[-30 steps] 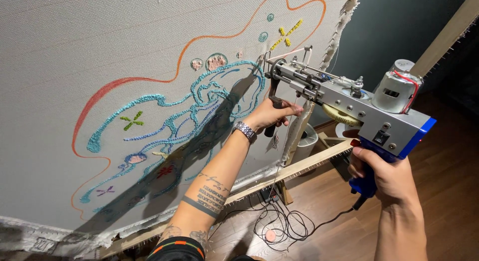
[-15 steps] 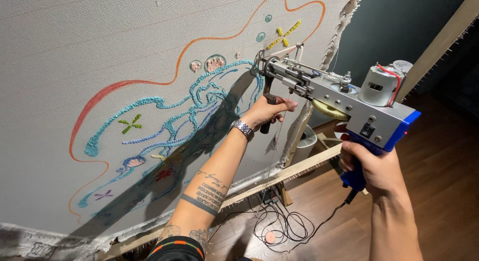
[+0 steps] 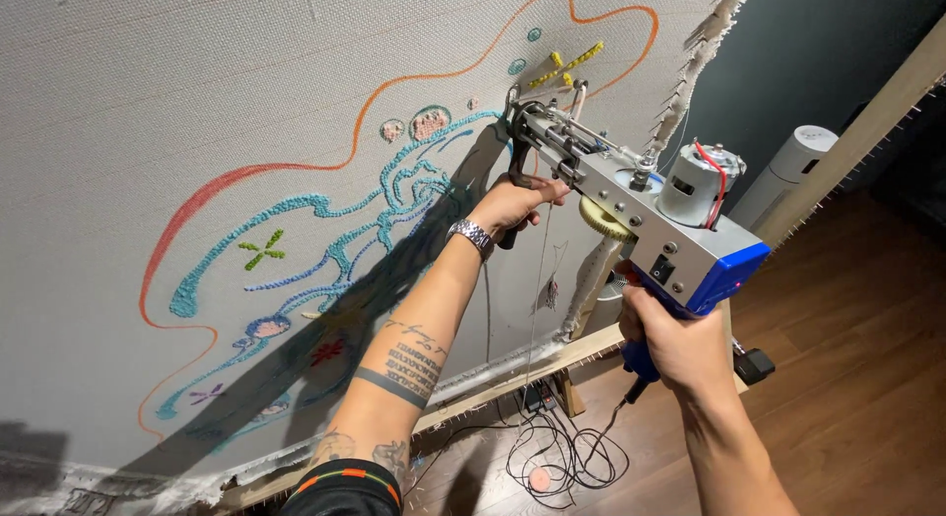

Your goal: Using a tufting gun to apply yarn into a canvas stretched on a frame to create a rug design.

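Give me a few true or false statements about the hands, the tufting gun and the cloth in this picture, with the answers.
1. The left hand grips the front handle of the tufting gun. True.
2. The right hand hangs free of the gun. False: it grips the blue rear handle.
3. The gun's tip meets the stretched cloth. True.
4. The cloth is bare. False: it bears blue tufted lines inside an orange outline.
5. Cables lie on the wooden floor. True.
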